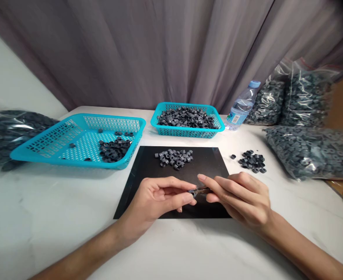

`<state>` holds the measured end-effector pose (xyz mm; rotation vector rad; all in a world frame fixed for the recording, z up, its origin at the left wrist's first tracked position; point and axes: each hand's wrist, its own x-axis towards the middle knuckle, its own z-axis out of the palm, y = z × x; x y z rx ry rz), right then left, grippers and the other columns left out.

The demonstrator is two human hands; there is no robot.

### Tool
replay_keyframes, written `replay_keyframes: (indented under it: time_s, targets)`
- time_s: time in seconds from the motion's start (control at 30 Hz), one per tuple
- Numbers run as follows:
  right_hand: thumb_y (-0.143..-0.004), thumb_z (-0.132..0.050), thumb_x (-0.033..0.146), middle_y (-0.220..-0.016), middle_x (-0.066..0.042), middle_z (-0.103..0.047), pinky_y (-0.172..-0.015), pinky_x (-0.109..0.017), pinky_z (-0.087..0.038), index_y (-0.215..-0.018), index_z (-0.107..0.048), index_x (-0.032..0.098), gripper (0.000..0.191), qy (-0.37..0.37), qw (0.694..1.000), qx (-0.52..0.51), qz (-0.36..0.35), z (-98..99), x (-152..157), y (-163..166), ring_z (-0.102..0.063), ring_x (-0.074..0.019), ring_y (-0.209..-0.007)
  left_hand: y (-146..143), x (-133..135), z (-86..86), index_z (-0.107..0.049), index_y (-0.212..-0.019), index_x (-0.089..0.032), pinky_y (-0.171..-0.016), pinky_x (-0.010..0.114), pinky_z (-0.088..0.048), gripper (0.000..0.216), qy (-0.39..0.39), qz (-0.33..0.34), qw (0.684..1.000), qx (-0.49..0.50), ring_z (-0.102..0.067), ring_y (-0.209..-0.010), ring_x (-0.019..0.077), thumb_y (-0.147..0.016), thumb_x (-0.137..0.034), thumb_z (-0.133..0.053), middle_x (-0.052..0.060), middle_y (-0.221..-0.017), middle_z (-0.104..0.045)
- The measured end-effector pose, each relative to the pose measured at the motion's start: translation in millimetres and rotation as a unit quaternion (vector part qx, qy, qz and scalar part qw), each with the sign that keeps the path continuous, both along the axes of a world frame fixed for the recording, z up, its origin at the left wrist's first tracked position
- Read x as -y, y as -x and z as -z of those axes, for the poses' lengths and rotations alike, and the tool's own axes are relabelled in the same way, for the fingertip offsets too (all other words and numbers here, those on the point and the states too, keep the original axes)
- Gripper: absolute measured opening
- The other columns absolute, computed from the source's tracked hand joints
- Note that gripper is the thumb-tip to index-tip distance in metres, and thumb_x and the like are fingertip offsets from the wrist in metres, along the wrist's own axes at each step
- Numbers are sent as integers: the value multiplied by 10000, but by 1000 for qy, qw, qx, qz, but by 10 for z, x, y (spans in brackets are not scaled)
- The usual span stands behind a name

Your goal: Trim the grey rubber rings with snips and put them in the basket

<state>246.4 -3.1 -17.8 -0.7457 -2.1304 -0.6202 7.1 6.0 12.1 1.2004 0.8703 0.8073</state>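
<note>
Over the black mat, my left hand pinches a small dark plastic ring between thumb and fingers. My right hand is closed on a short, slim tool with a worn, brownish metal part; its tip meets the ring, and its kind is hard to make out. Most of the tool is hidden by my right fingers. Just beyond my hands, a pile of grey plastic rings lies on the mat. A second, smaller group of rings rests on the white table, right of the mat.
At the left stands a blue perforated basket with some rings in its right corner. Another blue basket, full of rings, is at the back. A water bottle leans beside it. Bulging clear bags of rings line the right; another bag lies left.
</note>
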Motion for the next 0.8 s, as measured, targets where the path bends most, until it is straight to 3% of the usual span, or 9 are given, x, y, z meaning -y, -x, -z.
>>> replay_keyframes:
  time_s: [0.3,0.8]
  targets:
    - [-955,-711,172,-858,-17,-793,-595,-295,-433,-1232,-719,115,283,-36,999,23,-5,1,-26,-10,-547,-116,-642,8,5,21,-848,-955,-203,-605,181,-528,132,8,11,1000,15,-755,-803,170,-826,-192,-828,48,-823,-805]
    - [-985,-676,197,-828,1,-804,-565,-323,-430,-1193,-724,145,219,-48,998,31,-3,-44,-3,-11,-590,-122,-610,13,-2,23,-850,-963,-221,-608,142,-506,122,24,34,999,34,-720,-751,116,-851,-188,-817,26,-789,-807]
